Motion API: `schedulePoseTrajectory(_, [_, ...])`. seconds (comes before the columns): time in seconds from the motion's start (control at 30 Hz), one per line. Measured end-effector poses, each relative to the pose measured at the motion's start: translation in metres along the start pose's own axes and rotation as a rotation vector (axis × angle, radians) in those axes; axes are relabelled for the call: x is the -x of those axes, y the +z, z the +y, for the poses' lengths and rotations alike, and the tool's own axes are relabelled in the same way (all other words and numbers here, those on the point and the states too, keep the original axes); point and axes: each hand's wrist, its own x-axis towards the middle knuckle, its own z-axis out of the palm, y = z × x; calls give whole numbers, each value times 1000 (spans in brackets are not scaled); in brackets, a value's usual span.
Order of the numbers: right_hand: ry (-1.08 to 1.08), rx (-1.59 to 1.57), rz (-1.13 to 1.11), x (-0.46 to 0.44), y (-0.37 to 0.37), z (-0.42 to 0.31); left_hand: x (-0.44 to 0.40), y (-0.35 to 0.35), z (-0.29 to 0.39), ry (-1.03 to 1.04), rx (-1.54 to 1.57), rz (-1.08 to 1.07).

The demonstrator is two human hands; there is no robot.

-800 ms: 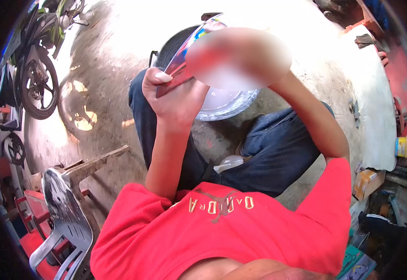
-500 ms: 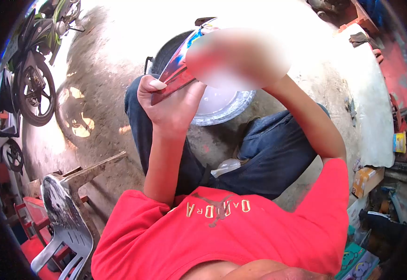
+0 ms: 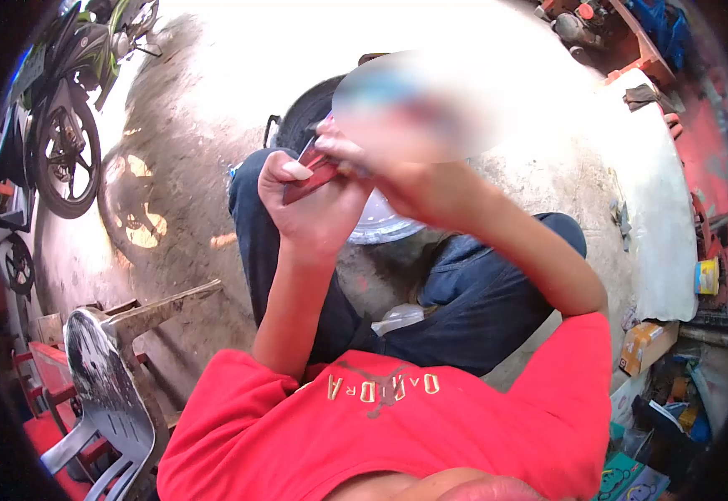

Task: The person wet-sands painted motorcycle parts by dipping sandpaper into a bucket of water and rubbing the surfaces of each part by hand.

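My left hand [image 3: 318,200] is closed on the near end of a glossy red panel [image 3: 312,174], the thumb lying on its edge. Fingers of my right hand [image 3: 414,188] are drawn together against the panel beside the left hand; what they hold, if anything, is hidden. A blurred oval covers the far part of the panel and part of the right hand. Below the hands, between my legs, the rim of a pale round basin [image 3: 385,230] shows. Behind them stands a dark round tub [image 3: 297,117] with a handle.
A grey plastic chair [image 3: 117,392] stands at the lower left beside a wooden frame [image 3: 172,305]. Motorcycles [image 3: 67,150] are at the upper left. On the right lie a long white sheet [image 3: 664,225], a cardboard box [image 3: 648,346] and a yellow tin [image 3: 706,277].
My right hand has come down and left toward my left hand, its fingers now visible at the panel. The panel and my left hand have shifted slightly lower in view.
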Motion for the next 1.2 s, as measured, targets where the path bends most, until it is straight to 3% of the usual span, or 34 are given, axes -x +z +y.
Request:
schedulePoseTrajectory(0.07, [123,67,-2,8,0,37,-1,13,-6,15,-52,54])
schedulePoseTrajectory(0.1, [340,78,-53,5,-10,42,-2,15,-7,13,-18,68])
schedulePoseTrajectory(0.17, [266,172,-38,5,-9,35,-3,20,-9,10,50,96])
schedulePoseTrajectory(0.23, [-68,85,123,0,6,10,-1,-5,1,-22,182,-3])
schedulePoseTrajectory(0.27, [-100,-43,100,-5,3,-8,2,-27,11,-112,189,-219])
schedulePoseTrajectory(0.33, [2,-5,20,-2,-2,12,1,1,-2,1,64,28])
schedulePoseTrajectory(0.43, [331,124,-46,2,-11,52,0,16,-10,67,-15,151])
schedulePoseTrajectory(0.5, [361,77,-99,5,-11,32,0,16,-10,61,12,144])
schedulePoseTrajectory(0.57, [-27,45,23,-1,-2,6,1,11,-9,121,-81,234])
schedulePoseTrajectory(0.6, [-45,-4,12,-2,-2,-4,1,9,-9,153,-150,272])
schedulePoseTrajectory(0.63, [42,25,-8,-1,-1,3,-1,9,-10,182,-221,311])
schedulePoseTrajectory(0.7, [220,89,-52,5,-6,33,-1,14,-10,62,-46,132])
schedulePoseTrajectory(0.73, [455,80,-163,0,-14,44,-1,15,-10,42,-73,129])
schedulePoseTrajectory(0.83, [331,137,-97,4,-10,32,-1,11,-10,13,43,80])
schedulePoseTrajectory(0.9, [-16,63,29,-2,-2,3,0,7,-9,74,32,141])
schedulePoseTrajectory(0.97, [-34,-24,0,-4,-3,-3,-1,9,-11,127,-83,204])
schedulePoseTrajectory(1.1, [416,93,-101,-2,-15,45,-1,14,-12,42,-34,122])
schedulePoseTrajectory(1.17, [392,118,-181,1,-16,30,0,13,-12,45,-30,122])
schedulePoseTrajectory(1.2, [168,93,-68,-1,-10,20,0,2,-9,22,33,11])
